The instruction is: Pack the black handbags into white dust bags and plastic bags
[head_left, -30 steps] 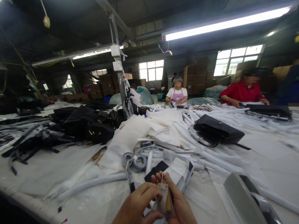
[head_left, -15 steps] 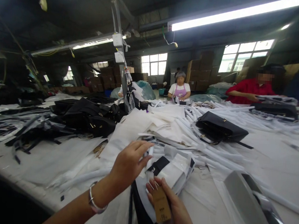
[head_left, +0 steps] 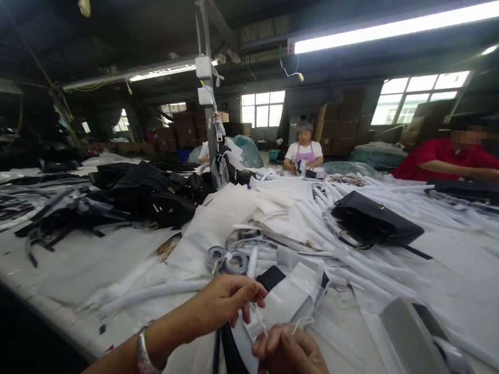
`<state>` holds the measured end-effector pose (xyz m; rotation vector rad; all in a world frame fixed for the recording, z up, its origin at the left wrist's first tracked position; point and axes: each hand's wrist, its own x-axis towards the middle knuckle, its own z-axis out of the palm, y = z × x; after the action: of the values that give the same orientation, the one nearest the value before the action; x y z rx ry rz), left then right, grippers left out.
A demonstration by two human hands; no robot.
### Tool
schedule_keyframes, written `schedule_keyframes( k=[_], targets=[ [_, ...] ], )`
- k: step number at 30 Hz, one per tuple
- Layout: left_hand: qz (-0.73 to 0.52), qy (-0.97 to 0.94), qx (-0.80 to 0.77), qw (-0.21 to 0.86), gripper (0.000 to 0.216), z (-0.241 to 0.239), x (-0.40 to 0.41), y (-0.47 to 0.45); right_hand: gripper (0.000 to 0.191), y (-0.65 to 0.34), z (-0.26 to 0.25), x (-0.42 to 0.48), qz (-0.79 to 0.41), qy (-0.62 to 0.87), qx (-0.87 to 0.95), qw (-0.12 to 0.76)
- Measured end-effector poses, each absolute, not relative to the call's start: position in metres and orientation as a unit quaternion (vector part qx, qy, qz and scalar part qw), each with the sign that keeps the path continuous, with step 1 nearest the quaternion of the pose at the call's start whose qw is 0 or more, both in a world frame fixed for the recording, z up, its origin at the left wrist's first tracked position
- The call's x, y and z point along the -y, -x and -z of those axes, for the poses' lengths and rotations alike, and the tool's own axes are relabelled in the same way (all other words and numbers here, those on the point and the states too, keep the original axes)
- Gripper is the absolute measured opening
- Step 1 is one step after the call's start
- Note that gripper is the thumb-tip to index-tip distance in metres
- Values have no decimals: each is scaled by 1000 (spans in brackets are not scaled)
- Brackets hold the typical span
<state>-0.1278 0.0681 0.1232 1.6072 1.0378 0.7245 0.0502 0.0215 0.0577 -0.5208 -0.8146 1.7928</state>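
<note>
Right fingers [head_left: 291, 341] pinch white string [head_left: 260, 319] (inside near table edge [head_left: 35, 304]).

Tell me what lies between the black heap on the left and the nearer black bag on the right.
In the head view, white sheets lie beside the black heap, then white tubes nearer the black bag.

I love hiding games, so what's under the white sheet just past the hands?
Black material shows at the edges of the white sheet. The sheet and left hand hide the rest, so I can't tell its shape.
</note>
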Motion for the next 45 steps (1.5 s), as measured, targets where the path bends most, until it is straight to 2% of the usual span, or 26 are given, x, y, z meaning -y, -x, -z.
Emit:
schedule_keyframes(
  k=[4,9,15,21,25,28,31,34,37,40,45],
  targets=[
    [-302,-630,-370,612,34,-130,-53,123,39,-51,-65,-18,-720,237,347,553],
    [-347,-640,-401,556,11,-136,-51,122,40,-55,-60,-19,-747,249,327,523],
    [-440,-598,-408,531,23,-157,-69,135,55,-62,-50,-18,-818,217,260,466],
    [-478,-580,-398,527,26,-172,-71,137,46,-61,-50,-9,-838,200,265,432],
    [-461,-632,-415,465,24,-178,-67,133,56,-60,-44,-5,-781,253,318,474],
    [-435,-700,-408,393,21,-184,-64,132,61,-67,-44,-8,-668,347,388,532],
    [-403,-756,-380,348,18,-192,-61,131,52,-78,-62,-18,-501,450,447,589],
    [-371,-794,-361,318,18,-199,-56,127,48,-84,-94,-30,-414,429,506,624],
    [-361,-805,-354,309,17,-203,-52,122,32,-80,-121,-39,-395,381,590,592],
    [-379,-785,-366,325,15,-203,-49,121,13,-75,-122,-43,-381,386,622,564],
    [-484,-677,-385,399,21,-201,-52,133,9,-86,-84,-39,-426,392,607,545]
  ],
)
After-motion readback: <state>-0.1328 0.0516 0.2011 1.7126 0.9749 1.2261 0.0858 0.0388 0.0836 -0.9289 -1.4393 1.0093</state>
